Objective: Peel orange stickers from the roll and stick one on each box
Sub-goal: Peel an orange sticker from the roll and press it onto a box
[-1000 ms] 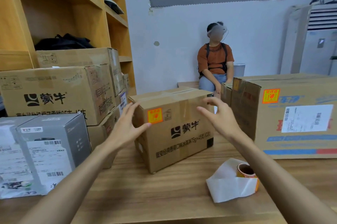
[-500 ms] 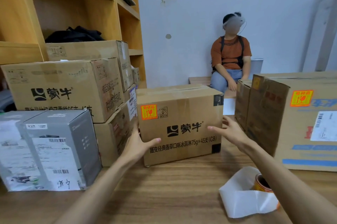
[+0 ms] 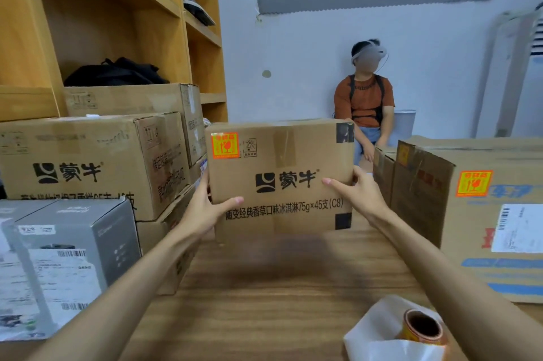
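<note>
A brown cardboard box (image 3: 296, 222) with black printed text faces me at the middle of the wooden table (image 3: 264, 307). An orange sticker (image 3: 224, 145) sits on its front, top left. My left hand (image 3: 205, 209) grips the box's left edge and my right hand (image 3: 360, 196) grips its right edge, thumbs on the front face, fingers hidden round the sides. A blurred shadow lies under the box, which seems raised slightly. The orange sticker roll (image 3: 423, 329) lies at the near right on its loose white backing paper (image 3: 379, 322).
A large carton (image 3: 470, 243) bearing an orange sticker (image 3: 473, 183) stands to the right. Stacked cartons (image 3: 88, 166) and a grey box (image 3: 70, 243) crowd the left, below wooden shelves (image 3: 117, 22). A person (image 3: 364, 102) sits against the back wall.
My hands went from hovering near the box to gripping its two sides. The box turned square to me and shifted right, nearer the middle of the table.
</note>
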Demonstrator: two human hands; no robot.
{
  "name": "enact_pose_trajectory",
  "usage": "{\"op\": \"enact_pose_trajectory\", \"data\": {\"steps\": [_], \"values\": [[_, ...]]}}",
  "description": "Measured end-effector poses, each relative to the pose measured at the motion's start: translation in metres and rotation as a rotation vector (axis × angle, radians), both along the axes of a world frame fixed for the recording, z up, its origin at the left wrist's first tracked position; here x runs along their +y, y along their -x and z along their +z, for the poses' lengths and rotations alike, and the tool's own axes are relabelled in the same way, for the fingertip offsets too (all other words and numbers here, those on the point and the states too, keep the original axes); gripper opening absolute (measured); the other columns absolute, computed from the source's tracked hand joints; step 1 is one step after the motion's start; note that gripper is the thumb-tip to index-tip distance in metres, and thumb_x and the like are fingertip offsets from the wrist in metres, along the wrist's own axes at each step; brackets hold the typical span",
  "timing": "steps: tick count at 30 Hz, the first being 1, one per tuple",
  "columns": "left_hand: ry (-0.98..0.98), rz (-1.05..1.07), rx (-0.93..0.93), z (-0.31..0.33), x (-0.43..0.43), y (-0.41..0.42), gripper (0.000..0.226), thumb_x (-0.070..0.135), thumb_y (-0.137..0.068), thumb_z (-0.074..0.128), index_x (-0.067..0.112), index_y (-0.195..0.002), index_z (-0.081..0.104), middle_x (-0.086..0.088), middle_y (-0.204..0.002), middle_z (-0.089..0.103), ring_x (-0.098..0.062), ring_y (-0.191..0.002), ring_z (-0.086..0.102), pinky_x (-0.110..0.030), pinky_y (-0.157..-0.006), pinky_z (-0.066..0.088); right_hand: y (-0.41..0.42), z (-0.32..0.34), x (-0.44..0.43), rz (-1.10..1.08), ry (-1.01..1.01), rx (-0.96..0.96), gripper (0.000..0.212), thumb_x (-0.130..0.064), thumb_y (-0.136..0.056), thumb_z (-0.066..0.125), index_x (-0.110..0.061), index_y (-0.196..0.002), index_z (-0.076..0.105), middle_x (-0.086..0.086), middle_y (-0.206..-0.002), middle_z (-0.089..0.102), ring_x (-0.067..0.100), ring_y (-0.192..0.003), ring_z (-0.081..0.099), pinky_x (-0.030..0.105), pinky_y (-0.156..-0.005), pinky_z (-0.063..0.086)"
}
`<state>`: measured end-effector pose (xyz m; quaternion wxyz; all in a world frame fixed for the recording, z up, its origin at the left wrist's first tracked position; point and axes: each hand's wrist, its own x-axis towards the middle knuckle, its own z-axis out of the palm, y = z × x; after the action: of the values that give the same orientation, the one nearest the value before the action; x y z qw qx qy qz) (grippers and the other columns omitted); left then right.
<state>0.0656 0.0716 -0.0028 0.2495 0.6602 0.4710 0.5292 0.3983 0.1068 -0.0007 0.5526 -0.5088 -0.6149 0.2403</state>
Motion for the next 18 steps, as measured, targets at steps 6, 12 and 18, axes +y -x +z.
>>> {"op": "enact_pose_trajectory", "data": {"steps": [6, 12, 18], "values": [[-0.15, -0.009, 0.028, 0.085, 0.016, -0.022, 0.088, 0.028, -0.082, 0.082, 0.024, -0.153, 0.031, 0.012, -0.126, 0.056, -0.001, -0.109, 0.056, -0.032, -0.101, 0.045, -0.028, 0.096, 0.01, -0.04, -0.127, -0.122, 0.065, -0.06, -0.067, 0.08, -0.022, -0.114, 0.057, -0.004, -0.111, 0.068, 0.016, -0.1, 0.067, 0.043, -0.087, 0.059], [-0.231, -0.084, -0.001, 0.134, 0.042, -0.075, 0.094, 0.028, -0.083, 0.082, 0.031, -0.157, 0.023, 0.015, -0.127, 0.055, 0.01, -0.1, 0.053, -0.009, -0.077, 0.043, -0.084, 0.162, 0.004, -0.065, -0.146, -0.15, 0.061, -0.043, -0.081, 0.078, -0.013, -0.126, 0.051, 0.002, -0.118, 0.064, 0.018, -0.103, 0.065, 0.038, -0.087, 0.058], [-0.236, -0.188, -0.01, 0.16, 0.085, -0.146, 0.096, 0.03, -0.084, 0.082, 0.036, -0.157, 0.02, 0.019, -0.121, 0.056, 0.004, -0.104, 0.054, -0.017, -0.08, 0.046, -0.157, 0.19, 0.016, -0.108, -0.116, -0.103, 0.062, -0.038, -0.08, 0.081, -0.009, -0.128, 0.052, 0.006, -0.117, 0.065, 0.02, -0.102, 0.067, 0.029, -0.072, 0.055]]}}
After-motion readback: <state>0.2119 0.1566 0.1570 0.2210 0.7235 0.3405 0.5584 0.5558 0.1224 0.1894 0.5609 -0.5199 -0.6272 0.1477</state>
